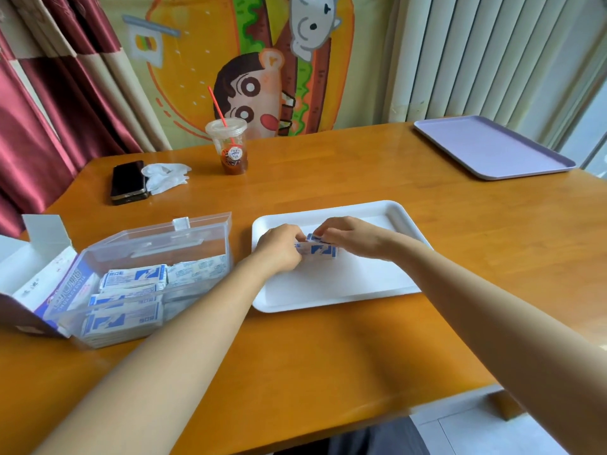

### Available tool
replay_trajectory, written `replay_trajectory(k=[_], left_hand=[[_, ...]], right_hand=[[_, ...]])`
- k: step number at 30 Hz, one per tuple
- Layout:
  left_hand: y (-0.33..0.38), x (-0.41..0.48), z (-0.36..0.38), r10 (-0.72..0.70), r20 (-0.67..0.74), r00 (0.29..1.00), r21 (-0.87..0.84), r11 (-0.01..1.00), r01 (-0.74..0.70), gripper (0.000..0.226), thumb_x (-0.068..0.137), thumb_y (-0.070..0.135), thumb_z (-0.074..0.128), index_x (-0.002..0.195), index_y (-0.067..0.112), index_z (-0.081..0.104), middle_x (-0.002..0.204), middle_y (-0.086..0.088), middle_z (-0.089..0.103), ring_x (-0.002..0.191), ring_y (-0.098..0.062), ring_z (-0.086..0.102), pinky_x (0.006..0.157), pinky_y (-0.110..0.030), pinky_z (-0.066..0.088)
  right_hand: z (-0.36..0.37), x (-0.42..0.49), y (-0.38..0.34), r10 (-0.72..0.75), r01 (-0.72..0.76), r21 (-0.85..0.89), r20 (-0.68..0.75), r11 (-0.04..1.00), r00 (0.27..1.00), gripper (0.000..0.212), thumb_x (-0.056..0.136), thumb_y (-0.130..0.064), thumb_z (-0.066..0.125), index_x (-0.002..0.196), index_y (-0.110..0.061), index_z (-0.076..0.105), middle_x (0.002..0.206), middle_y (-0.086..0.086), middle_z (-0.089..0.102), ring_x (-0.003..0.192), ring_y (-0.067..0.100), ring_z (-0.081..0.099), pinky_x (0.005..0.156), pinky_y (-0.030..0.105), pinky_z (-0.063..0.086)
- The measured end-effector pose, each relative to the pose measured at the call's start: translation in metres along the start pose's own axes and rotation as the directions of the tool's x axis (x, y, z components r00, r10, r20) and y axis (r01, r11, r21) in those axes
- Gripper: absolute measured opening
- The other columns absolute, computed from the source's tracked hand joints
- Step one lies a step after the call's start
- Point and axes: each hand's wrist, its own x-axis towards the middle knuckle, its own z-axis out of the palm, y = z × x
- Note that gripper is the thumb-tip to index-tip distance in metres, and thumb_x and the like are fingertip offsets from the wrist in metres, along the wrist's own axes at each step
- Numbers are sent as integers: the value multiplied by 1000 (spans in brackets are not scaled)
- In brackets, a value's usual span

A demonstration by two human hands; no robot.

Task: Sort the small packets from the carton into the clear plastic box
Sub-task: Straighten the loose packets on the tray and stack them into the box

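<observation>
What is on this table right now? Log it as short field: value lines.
left hand: pinches the packets
right hand: pinches the same packets
where: over the white tray
clear box: open, left of the tray, stacked packets inside
carton: open, left of the box
far side: purple tray, cup, phone

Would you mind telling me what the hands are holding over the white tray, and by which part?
A small bunch of blue-and-white packets: the left hand grips its left end, the right hand pinches its upper right edge.
</observation>
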Motion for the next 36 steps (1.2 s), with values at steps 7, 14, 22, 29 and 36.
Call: replay_trajectory(k=[7, 14, 22, 29, 36], left_hand=[[0, 4, 0, -45, 45, 998, -159, 986, 51, 19, 84, 17, 66, 102, 20, 69, 92, -5, 66, 80, -23, 62, 55, -23, 44], [2, 5, 1, -11, 140, 990, -331, 942, 57, 23, 79, 16, 74, 102, 14, 72, 93, -8, 68, 75, -20, 58, 68, -28, 48], [10, 4, 5, 71, 11, 997, -397, 916, -61, 20, 80, 17, 70, 101, 19, 69, 92, -4, 67, 79, -20, 60, 65, -29, 48], [17, 5, 28, 55, -153, 987, -259, 961, -94, 15, 81, 24, 67, 96, 26, 67, 105, -4, 56, 91, -24, 59, 66, -25, 39], [33, 5, 34, 111, -140, 984, -273, 951, -147, 14, 82, 19, 65, 95, 25, 65, 101, -3, 65, 86, -21, 60, 63, -25, 40]], right_hand=[[-10, -3, 16, -175, 202, 56, -313, 978, 934, 25, 91, 1, 50, 99, -12, 69, 78, 2, 61, 67, 13, 51, 55, 18, 40], [10, 3, 22, -246, 161, -287, -290, 944, 925, 26, 85, -3, 59, 107, -12, 68, 86, -1, 57, 72, 19, 56, 68, 30, 48], [2, -2, 27, -243, 111, -328, -394, 938, 886, 10, 86, -21, 66, 88, -14, 74, 97, 6, 52, 81, 17, 47, 64, 28, 36], [4, -14, 41, -116, 0, -355, -305, 935, 945, 22, 84, -31, 69, 99, -15, 69, 102, 8, 51, 73, 24, 52, 67, 39, 48], [-4, -17, 42, -95, 13, -283, -276, 959, 956, 13, 83, -26, 70, 91, -16, 71, 87, 3, 58, 74, 21, 55, 63, 33, 45]])
